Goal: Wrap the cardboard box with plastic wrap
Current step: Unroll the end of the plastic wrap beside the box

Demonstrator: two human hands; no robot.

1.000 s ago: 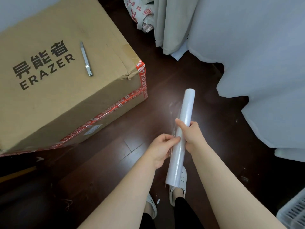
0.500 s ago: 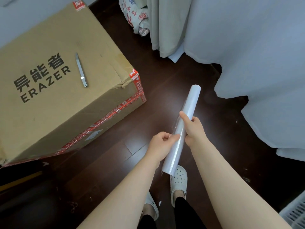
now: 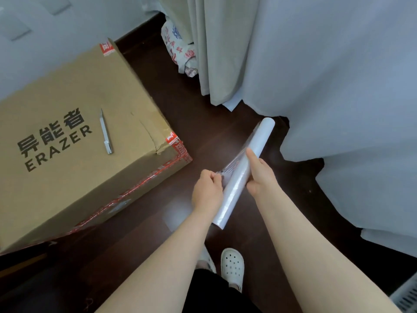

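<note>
A large brown cardboard box [image 3: 74, 141] with black "ERAZER" print and red tape along its edges sits on the dark floor at the left. A roll of clear plastic wrap [image 3: 242, 175] is held at an angle in front of me, to the right of the box. My right hand [image 3: 259, 175] grips the roll around its middle. My left hand [image 3: 208, 190] pinches the loose edge of the film [image 3: 232, 167], which is peeled a short way off the roll.
A silver utility knife [image 3: 105, 134] lies on top of the box. White and beige curtains [image 3: 316, 75] hang at the right and back, with a printed bag [image 3: 180, 50] behind them. My white clogs [image 3: 232, 267] stand on the wooden floor [image 3: 158, 218].
The film's edge has come away from the roll as my left hand pulled it leftward. The roll's far end has tilted further to the right, and the view has tipped upward.
</note>
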